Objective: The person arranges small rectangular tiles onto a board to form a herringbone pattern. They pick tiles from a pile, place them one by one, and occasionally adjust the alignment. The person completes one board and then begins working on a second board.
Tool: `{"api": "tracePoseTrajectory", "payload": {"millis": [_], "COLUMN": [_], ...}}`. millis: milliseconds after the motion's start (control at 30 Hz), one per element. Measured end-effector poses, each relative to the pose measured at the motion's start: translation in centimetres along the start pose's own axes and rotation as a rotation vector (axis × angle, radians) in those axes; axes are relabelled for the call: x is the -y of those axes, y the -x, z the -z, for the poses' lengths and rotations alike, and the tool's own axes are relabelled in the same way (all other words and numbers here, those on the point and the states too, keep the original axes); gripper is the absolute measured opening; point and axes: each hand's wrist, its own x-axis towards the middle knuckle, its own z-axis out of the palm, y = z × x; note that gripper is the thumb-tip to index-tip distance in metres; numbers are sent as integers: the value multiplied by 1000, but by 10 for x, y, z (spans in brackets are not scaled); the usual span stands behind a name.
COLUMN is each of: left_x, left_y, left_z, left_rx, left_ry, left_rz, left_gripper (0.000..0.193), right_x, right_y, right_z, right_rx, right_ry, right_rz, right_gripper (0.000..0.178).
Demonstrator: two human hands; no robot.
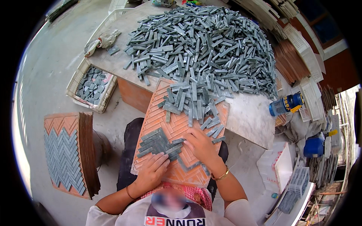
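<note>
An orange grooved herringbone tray (167,90) lies tilted across my lap. Dark grey stone strips (155,141) fill part of its grooves in a zigzag pattern. My right hand (203,146) pinches one small grey stone strip (178,141) at the right edge of that laid patch. On the lower edge of the patch rests my left hand (154,169), its fingers stretched over the strips and slightly bent. Loose strips (194,98) are heaped on the tray's far end, and a few lie spread near its right edge (214,124).
A large pile of grey strips (203,45) covers much of the table (250,116) ahead. At left stand a white crate (107,98) of square chips and a stack of trays (87,154), its top one filled. A blue bottle (281,106) and white box (274,165) are at right.
</note>
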Motion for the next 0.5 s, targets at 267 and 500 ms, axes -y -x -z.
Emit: {"api": "tracePoseTrajectory", "payload": {"millis": [267,500], "left_x": [0,4], "left_y": [-12,-29], "left_z": [0,-5], "left_rx": [24,93], "left_ry": [-61,-80], "left_rz": [50,116], "left_gripper": [41,59], "right_x": [-14,-10], "right_y": [-20,-16], "right_z": [-8,-14], "right_rx": [120,-1], "right_ry": [-85,-117], "right_rz": [-16,-118], "right_gripper": [19,19]}}
